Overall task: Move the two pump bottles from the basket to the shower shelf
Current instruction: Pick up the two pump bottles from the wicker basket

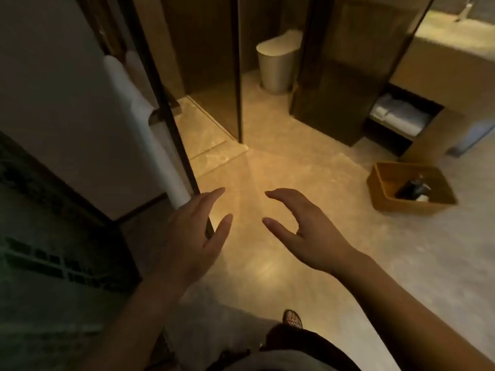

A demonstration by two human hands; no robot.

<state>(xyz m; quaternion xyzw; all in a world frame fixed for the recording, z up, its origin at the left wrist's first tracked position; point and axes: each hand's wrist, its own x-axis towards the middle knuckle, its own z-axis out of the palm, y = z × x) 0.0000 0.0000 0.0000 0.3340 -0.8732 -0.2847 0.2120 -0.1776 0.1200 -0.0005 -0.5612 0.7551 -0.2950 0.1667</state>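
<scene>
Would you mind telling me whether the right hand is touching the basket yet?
Apart. The head view shows the right hand open in mid-air, with bare floor between it and the basket.

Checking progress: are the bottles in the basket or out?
In. A dark bottle lies tipped in the basket on the floor; a second cannot be told.

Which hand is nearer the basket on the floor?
Right. The right hand hangs open over bare floor, to the left of the basket and apart from it. The left hand is open too, further left by the glass door's edge.
</scene>
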